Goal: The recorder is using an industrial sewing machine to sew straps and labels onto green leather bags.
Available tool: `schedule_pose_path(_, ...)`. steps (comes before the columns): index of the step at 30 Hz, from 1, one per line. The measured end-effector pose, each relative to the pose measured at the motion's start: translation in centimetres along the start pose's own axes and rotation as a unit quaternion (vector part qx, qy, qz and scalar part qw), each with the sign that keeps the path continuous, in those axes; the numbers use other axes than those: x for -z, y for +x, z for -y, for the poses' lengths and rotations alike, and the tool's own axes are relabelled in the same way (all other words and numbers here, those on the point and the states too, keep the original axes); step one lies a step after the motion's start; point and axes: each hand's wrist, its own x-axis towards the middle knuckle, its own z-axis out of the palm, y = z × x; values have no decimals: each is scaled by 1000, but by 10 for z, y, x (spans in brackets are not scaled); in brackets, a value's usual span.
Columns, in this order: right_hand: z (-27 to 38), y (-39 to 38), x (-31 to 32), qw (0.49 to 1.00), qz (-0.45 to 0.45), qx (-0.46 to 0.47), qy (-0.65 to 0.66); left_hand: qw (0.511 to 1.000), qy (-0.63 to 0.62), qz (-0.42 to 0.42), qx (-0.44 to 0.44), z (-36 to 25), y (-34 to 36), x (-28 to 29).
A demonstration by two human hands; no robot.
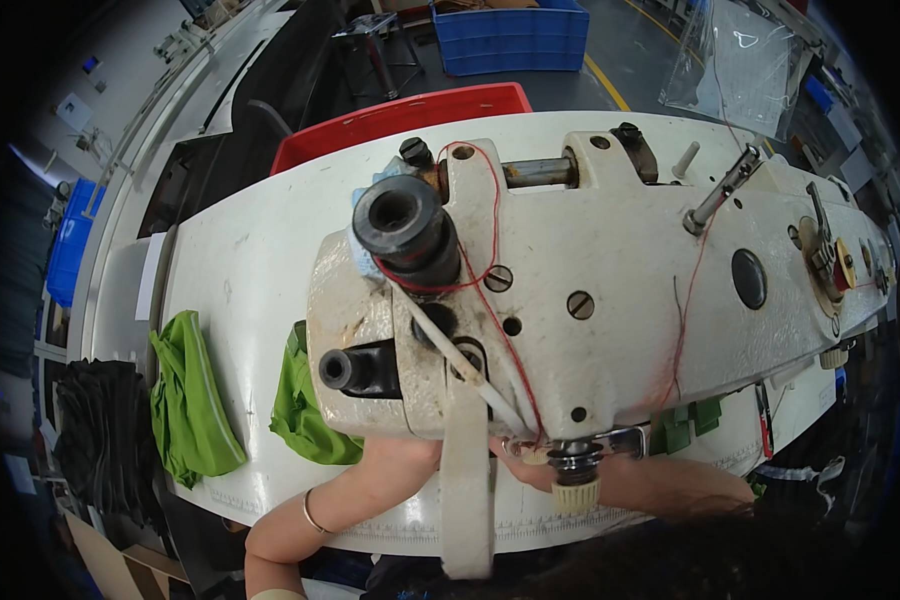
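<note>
A white sewing machine [620,270] fills the middle of the view, with red thread running over its head. Behind that head, my left hand [408,460] reaches in from the lower left; only its wrist end shows. My right hand [518,466] comes in from the right and is mostly covered by the machine, so the fingers of both are hidden. Nearest to my left hand lies a bright green cloth piece [310,410], partly under the machine head. Whether either hand touches cloth cannot be seen.
Another green cloth piece [195,405] lies at the table's left, beside a stack of black cloth [103,430]. Dark green pieces [678,430] sit right of the machine head. Beyond the white table [240,270] stand a red bin [400,118] and a blue crate [510,40].
</note>
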Motion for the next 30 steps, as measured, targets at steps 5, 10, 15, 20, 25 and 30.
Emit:
schedule_pose_path(5, 8, 3, -4, 994, -63, -3, -87, 988, 144, -48, -41, 1, -3, -12)
schedule_pose_path(10, 10, 21, 33, 973, -83, -97, 195, 985, 141, -55, -79, -12, 5, 2)
schedule_pose_path(15, 10, 27, 52, 996, -25, 25, -86, 987, 142, -56, -57, -4, -9, -5)
schedule_pose_path(20, 12, 21, 51, 988, 25, 37, -146, 980, 175, -62, -77, -3, -14, -8)
schedule_pose_path(25, 12, 17, 47, 967, 8, 81, -241, 954, 263, -55, -130, -4, -9, -2)
schedule_pose_path(30, 3, 11, 13, 983, 4, -86, 164, 969, 153, -60, -186, 18, 10, 5)
